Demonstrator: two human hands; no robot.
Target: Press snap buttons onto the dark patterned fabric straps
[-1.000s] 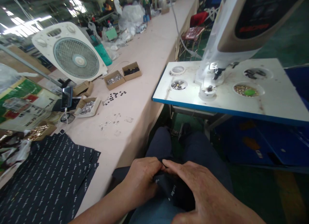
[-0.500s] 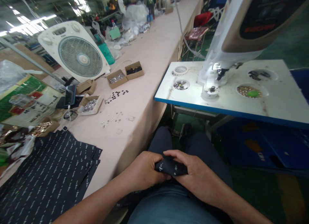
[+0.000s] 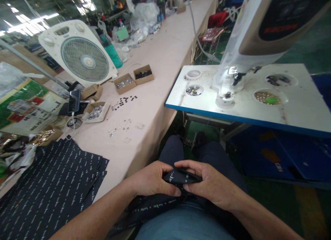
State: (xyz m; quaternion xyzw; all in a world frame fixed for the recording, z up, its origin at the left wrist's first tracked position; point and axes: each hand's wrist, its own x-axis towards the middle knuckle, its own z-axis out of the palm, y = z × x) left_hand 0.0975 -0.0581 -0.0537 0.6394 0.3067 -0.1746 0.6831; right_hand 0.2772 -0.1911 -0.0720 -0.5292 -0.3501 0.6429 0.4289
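Over my lap lies a piece of dark printed fabric (image 3: 178,177) with rows of small white lettering. My left hand (image 3: 152,180) grips its folded edge, with the thumb on top near the middle. From the other side my right hand (image 3: 210,186) pinches the same fold between thumb and fingers. The thumbs are close together, and the cloth bunches up between the hands. More of the fabric hangs below my left wrist across my lap. What lies inside the fold is hidden.
On the long table (image 3: 165,57) at left are a stack of printed fabric (image 3: 49,185), a box fan (image 3: 82,55), a phone (image 3: 74,101), small boxes of metal parts (image 3: 95,112) and loose snaps (image 3: 124,101). A snap-pressing machine (image 3: 232,78) stands on a white table (image 3: 196,107) at right.
My thumbs have shifted onto the front of the fold, and the held cloth has opened a little. More lettered fabric now shows below my left hand.
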